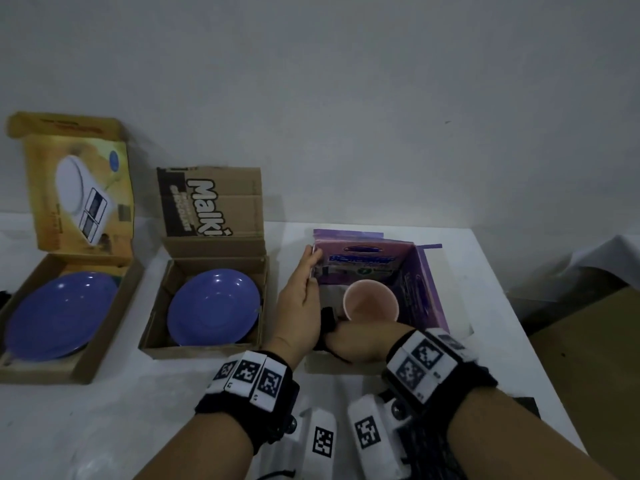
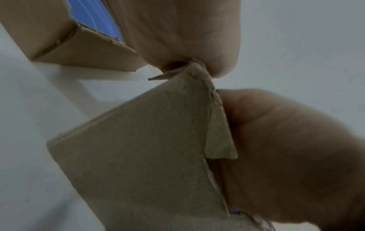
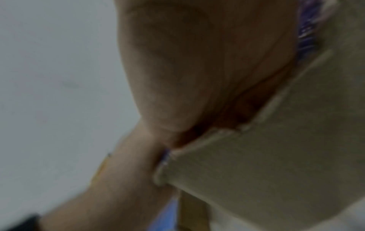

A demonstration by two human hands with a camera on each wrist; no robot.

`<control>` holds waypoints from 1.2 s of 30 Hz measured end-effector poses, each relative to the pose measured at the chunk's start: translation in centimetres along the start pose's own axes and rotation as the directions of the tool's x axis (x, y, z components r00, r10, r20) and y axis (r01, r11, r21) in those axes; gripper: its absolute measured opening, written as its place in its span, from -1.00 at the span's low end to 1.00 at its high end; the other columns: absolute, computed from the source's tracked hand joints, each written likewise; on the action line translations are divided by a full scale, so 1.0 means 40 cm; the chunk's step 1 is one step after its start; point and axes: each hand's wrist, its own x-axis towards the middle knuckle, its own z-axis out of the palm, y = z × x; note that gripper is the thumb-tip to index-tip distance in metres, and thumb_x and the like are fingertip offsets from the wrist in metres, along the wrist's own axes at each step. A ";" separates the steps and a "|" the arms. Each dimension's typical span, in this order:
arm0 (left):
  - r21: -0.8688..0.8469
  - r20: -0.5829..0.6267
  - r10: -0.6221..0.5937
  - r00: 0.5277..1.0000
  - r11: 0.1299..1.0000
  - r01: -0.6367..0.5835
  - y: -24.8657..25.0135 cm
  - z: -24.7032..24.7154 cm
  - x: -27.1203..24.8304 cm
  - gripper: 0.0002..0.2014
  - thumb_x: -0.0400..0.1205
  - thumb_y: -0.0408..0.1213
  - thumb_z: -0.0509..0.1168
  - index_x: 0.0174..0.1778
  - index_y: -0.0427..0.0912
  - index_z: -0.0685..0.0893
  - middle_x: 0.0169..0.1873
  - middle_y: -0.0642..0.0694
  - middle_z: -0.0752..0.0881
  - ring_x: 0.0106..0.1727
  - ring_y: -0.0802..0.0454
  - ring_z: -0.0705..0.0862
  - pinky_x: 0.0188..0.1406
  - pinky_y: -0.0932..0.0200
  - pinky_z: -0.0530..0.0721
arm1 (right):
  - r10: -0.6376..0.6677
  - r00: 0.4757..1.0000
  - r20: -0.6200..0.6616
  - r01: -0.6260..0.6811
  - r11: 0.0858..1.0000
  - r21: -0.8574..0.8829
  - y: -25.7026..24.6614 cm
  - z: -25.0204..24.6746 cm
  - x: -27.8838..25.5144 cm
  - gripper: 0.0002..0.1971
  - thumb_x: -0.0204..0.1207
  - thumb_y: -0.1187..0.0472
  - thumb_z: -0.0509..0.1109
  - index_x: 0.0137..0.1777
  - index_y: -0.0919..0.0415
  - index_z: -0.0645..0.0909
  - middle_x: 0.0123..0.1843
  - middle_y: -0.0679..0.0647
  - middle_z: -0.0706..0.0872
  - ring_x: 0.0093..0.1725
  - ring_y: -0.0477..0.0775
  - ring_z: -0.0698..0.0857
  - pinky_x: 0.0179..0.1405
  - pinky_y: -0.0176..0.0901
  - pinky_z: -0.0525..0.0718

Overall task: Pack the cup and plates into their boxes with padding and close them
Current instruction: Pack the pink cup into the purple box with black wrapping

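Note:
A pink cup (image 1: 371, 303) stands upright inside the open purple box (image 1: 426, 289) at the right of the table. My left hand (image 1: 301, 296) is at the box's left side and pinches the left flap (image 2: 148, 148); the fingers lie along the flap's outside. At the near wall my right hand (image 1: 356, 341) is curled over the near flap (image 3: 276, 156). One blue plate (image 1: 213, 306) lies in the open brown box (image 1: 204, 349) in the middle. Another blue plate (image 1: 59, 313) lies in the open yellow-lidded box (image 1: 45, 372) at the left. Something pale lies beside the cup; I cannot tell what it is.
Both plate boxes have their lids standing up towards the grey wall. The white table's right edge (image 1: 512, 306) runs close to the purple box, with a brown surface (image 1: 588, 358) beyond it. Bare tabletop lies in front of the boxes.

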 end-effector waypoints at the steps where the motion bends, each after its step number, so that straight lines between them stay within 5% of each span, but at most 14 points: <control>1: 0.009 0.003 0.000 1.000 1.000 0.000 0.001 0.000 0.000 -0.57 0.76 -0.42 -0.01 0.51 0.02 0.43 0.49 0.29 0.29 0.45 0.47 0.25 0.28 0.73 0.22 | 0.001 0.999 0.032 0.000 1.000 -0.017 0.001 0.012 0.003 -0.63 0.73 0.39 -0.01 0.46 0.50 0.36 0.37 0.42 0.55 0.28 0.30 0.54 0.30 -0.13 0.36; 4: 0.044 0.007 0.004 1.000 0.999 -0.004 0.005 -0.001 0.002 -0.57 0.76 -0.41 -0.01 0.50 0.04 0.43 0.48 0.30 0.29 0.44 0.46 0.25 0.23 0.77 0.20 | 0.031 1.000 0.005 -0.031 0.997 -0.065 0.011 -0.005 -0.004 -0.62 0.75 0.25 -0.01 0.43 0.43 0.43 0.42 0.32 0.53 0.26 0.21 0.52 0.25 -0.15 0.35; 7: 0.100 0.021 0.015 1.000 0.995 -0.017 0.007 -0.001 0.005 -0.56 0.75 -0.42 -0.01 0.52 0.03 0.40 0.47 0.30 0.27 0.45 0.42 0.24 0.18 0.81 0.16 | -0.040 0.980 -0.196 0.039 0.999 -0.011 0.047 -0.044 -0.045 -0.69 0.67 0.17 0.17 0.07 0.36 0.68 0.08 0.27 0.73 -0.05 0.11 0.64 0.03 -0.12 0.55; 8: 0.127 0.037 0.022 0.999 0.992 -0.026 0.005 -0.001 0.007 -0.55 0.75 -0.43 -0.01 0.54 0.01 0.37 0.47 0.29 0.25 0.46 0.41 0.23 0.19 0.82 0.14 | -0.037 0.933 -0.358 0.041 0.999 0.002 0.067 -0.053 -0.064 -0.75 0.61 0.16 0.24 0.01 0.25 0.72 0.01 0.15 0.76 -0.07 0.06 0.68 -0.01 -0.14 0.61; 10: 0.193 0.068 0.030 0.997 0.980 -0.042 0.000 -0.002 0.010 -0.52 0.74 -0.44 -0.01 0.58 0.00 0.31 0.49 0.30 0.20 0.48 0.39 0.20 0.20 0.82 0.11 | 0.062 0.735 -0.675 -0.128 0.991 -0.049 0.115 -0.061 -0.102 -0.83 0.52 0.14 0.30 0.05 0.06 0.68 0.02 0.01 0.71 0.03 0.04 0.65 -0.08 -0.14 0.62; 12: 0.249 0.088 0.053 0.995 0.966 -0.073 -0.005 -0.002 0.011 -0.48 0.73 -0.46 0.00 0.62 -0.01 0.25 0.51 0.28 0.17 0.49 0.39 0.16 0.23 0.81 0.07 | 0.184 0.576 -0.797 -0.347 0.937 -0.035 0.171 -0.047 -0.132 -0.77 0.52 0.17 0.29 0.16 0.10 0.57 0.09 0.08 0.64 0.13 0.14 0.58 -0.11 -0.11 0.53; 15: 0.360 0.118 0.063 0.991 0.927 -0.101 -0.007 -0.001 0.012 -0.43 0.70 -0.48 0.01 0.64 -0.01 0.16 0.62 0.17 0.11 0.53 0.35 0.12 0.45 0.53 0.13 | 0.291 0.573 -0.766 -0.259 0.951 0.167 0.223 -0.013 -0.143 -0.75 0.60 0.21 0.22 0.22 0.18 0.58 0.08 0.18 0.73 0.03 0.23 0.68 -0.10 -0.09 0.61; 18: 0.617 0.154 0.028 0.988 0.778 -0.118 0.000 -0.001 0.021 -0.37 0.64 -0.52 0.03 0.65 -0.11 0.09 0.67 -0.03 0.06 0.65 -0.05 0.09 0.62 -0.03 0.15 | 0.216 0.586 -0.781 -0.139 0.976 0.166 0.241 0.014 -0.148 -0.68 0.65 0.18 0.16 0.37 0.04 0.52 0.03 0.16 0.78 -0.05 0.23 0.71 -0.12 -0.08 0.63; 21: 0.750 0.141 -0.029 0.990 0.655 -0.088 0.014 -0.002 0.033 -0.37 0.63 -0.44 0.05 0.65 -0.13 0.09 0.67 -0.07 0.06 0.64 -0.23 0.09 0.60 -0.16 0.14 | 0.260 0.585 -0.769 -0.055 0.958 0.282 0.262 0.044 -0.174 -0.65 0.68 0.14 0.13 0.44 0.01 0.42 0.04 0.06 0.77 -0.07 0.16 0.71 -0.13 -0.08 0.61; 24: 0.704 0.114 -0.018 0.993 0.707 -0.068 0.012 0.009 0.030 -0.38 0.62 -0.43 0.06 0.64 -0.13 0.13 0.66 -0.09 0.09 0.62 -0.21 0.17 0.56 -0.17 0.24 | 0.282 0.527 -0.802 -0.151 0.959 0.239 0.287 0.094 -0.219 -0.84 0.62 0.18 0.13 0.18 0.09 0.35 -0.24 -0.02 0.63 -0.34 0.06 0.57 -0.41 -0.11 0.39; 26: 0.675 0.089 0.017 0.996 0.734 -0.073 0.001 0.019 0.018 -0.36 0.62 -0.46 0.06 0.65 -0.11 0.11 0.67 -0.06 0.05 0.59 -0.18 0.24 0.52 -0.13 0.33 | 0.199 0.666 -0.719 -0.213 0.974 0.073 0.292 0.134 -0.246 -0.79 0.53 0.14 0.25 0.11 0.05 0.32 -0.15 -0.05 0.55 -0.20 0.06 0.58 -0.31 -0.12 0.40; 29: 0.665 0.080 0.052 0.995 0.741 -0.092 -0.007 0.024 0.012 -0.36 0.62 -0.49 0.06 0.65 -0.12 0.11 0.67 -0.04 0.03 0.55 -0.20 0.31 0.49 -0.09 0.38 | 0.157 0.918 -0.365 -0.205 0.974 -0.097 0.309 0.197 -0.252 -0.32 0.27 -0.06 0.53 0.37 -0.05 0.32 0.26 -0.03 0.42 0.27 0.05 0.45 0.20 -0.04 0.50; 32: 0.659 0.078 0.054 0.995 0.746 -0.093 -0.004 0.024 0.012 -0.37 0.63 -0.49 0.05 0.65 -0.14 0.12 0.68 -0.03 0.02 0.54 -0.20 0.30 0.51 -0.05 0.34 | 0.161 0.929 -0.334 -0.249 0.938 -0.240 0.320 0.225 -0.234 -0.16 0.22 -0.05 0.58 0.48 -0.07 0.25 0.39 -0.02 0.38 0.39 0.09 0.33 0.35 0.04 0.37; 36: 0.645 0.080 0.067 0.995 0.758 -0.102 -0.002 0.024 0.010 -0.37 0.62 -0.51 0.06 0.65 -0.16 0.13 0.67 -0.05 0.04 0.57 -0.17 0.28 0.53 -0.01 0.30 | 0.084 0.903 -0.422 -0.218 0.935 -0.280 0.323 0.220 -0.228 -0.59 0.45 0.07 0.45 0.28 0.01 0.48 0.30 -0.01 0.57 0.31 0.08 0.45 0.28 -0.06 0.35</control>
